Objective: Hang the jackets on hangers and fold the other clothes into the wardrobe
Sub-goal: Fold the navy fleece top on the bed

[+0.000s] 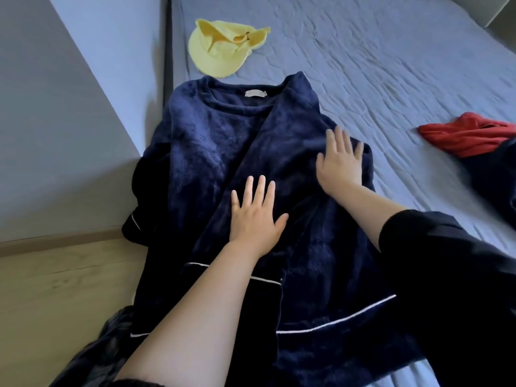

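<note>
Navy fleece jacket (212, 152) lies flat on the bed (377, 65), dead centre of the view. Collar end is at 12 o'clock, hem at 6. There's a pale neck label (255, 94) inside the collar and white piping across both pocket tops.

The jacket's 3 o'clock front panel is laid over the middle. Its 9 o'clock sleeve droops over the bed edge, with the piped cuff (134, 222) hanging off the side above the wood floor (55, 289).

Left hand (255, 216): palm down on the jacket's middle, fingers straight and slightly spread, thumb out. Pressing flat, gripping nothing.

Right hand (339, 160): palm down on the jacket's 3 o'clock edge, fingers straight and fanned. It's also flat on the fabric and holding nothing. A black sleeve (446, 275) covers that forearm from the mid-arm back; the left forearm is bare.

Other things on the bed:
- Yellow cap (220, 48) at 12 o'clock from the jacket, just past the collar and almost touching it.
- Red garment (469, 135), crumpled, at 3 o'clock, well apart from the jacket. Something dark overlaps its near side at the frame edge; can't tell what it is.
- Dark checked fabric (97, 350) at 7 o'clock, beside the jacket hem. Blurred.
</note>
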